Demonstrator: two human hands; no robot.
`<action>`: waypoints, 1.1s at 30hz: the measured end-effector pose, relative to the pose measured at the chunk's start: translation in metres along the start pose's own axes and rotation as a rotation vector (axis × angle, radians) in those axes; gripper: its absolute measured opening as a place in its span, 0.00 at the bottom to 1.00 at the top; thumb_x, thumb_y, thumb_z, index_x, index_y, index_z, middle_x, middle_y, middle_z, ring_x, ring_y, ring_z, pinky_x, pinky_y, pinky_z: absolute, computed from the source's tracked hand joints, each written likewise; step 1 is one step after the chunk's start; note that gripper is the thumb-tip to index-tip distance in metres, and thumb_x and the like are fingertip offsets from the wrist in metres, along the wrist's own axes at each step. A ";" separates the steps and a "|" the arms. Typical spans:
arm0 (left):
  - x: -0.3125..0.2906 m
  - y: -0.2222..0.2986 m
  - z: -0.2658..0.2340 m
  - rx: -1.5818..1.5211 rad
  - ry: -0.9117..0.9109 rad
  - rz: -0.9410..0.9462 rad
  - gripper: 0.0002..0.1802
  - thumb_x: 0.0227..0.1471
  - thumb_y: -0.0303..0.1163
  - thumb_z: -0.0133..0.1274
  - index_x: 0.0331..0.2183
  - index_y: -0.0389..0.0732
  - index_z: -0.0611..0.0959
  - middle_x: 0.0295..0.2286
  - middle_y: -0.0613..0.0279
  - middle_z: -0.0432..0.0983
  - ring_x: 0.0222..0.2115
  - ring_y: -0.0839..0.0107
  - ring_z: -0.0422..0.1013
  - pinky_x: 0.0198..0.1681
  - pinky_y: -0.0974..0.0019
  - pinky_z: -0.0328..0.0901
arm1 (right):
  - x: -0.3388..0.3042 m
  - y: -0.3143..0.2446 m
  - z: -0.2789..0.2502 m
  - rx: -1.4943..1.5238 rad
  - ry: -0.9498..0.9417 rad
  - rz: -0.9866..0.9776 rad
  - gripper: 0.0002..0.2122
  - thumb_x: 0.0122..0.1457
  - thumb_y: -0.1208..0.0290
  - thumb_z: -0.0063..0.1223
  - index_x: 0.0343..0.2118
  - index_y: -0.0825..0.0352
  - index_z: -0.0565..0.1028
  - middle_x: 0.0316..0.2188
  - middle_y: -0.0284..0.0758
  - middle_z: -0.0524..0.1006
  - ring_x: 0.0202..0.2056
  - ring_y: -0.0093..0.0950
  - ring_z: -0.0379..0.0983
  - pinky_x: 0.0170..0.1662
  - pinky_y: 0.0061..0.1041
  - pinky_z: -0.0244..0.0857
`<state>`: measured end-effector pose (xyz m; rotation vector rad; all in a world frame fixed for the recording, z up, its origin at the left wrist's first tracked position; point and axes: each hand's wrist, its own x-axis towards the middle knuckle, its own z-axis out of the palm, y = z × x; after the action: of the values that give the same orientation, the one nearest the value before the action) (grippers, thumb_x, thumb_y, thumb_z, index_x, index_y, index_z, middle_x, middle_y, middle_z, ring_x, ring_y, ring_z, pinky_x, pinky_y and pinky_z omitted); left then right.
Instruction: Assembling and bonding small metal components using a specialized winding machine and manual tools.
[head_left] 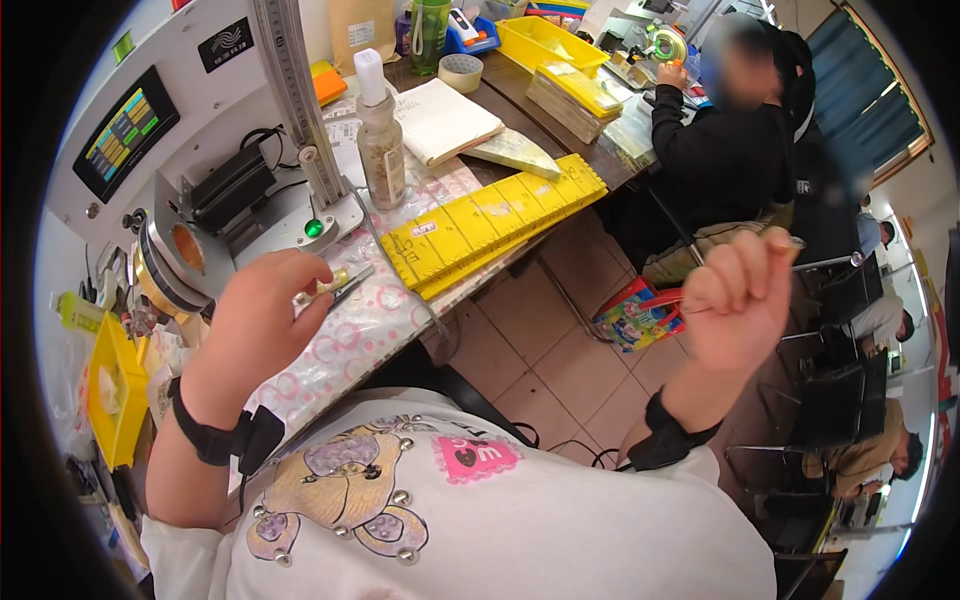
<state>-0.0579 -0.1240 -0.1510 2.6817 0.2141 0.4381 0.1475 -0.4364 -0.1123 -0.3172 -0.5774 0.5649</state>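
My left hand (268,308) is over the patterned table cover in front of a bench machine (215,195). Its fingers are bent in a pinch. By the fingertips are a small yellowish piece (338,277) and a thin, dark, pointed metal tool (352,287); whether the hand grips either is unclear. My right hand (738,295) is raised off to the right, away from the table. Its fingers are curled, thumb and forefinger together at the top. Something tiny shows at that fingertip, too small to name. Both wrists wear black straps.
Beside the machine stands a clear bottle with a white cap (381,150). Long yellow notched strips (490,228) lie along the table edge, near a white notebook (440,120). A person in black (725,150) sits at the far right. A colourful bag (640,315) is below the right side.
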 end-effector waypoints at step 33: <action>0.071 -0.004 0.109 -0.080 -0.165 -0.065 0.43 0.27 0.32 0.64 0.51 0.41 0.70 0.45 0.46 0.63 0.47 0.51 0.61 0.52 0.56 0.58 | 0.072 0.073 -0.280 -0.775 0.793 -0.030 0.05 0.60 0.70 0.48 0.31 0.65 0.72 0.16 0.24 0.64 0.15 0.13 0.55 0.17 0.13 0.48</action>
<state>0.0450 -0.1460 -0.2272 2.6078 0.2300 0.2001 0.3336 -0.3708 -0.3366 -1.1986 0.0014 0.1255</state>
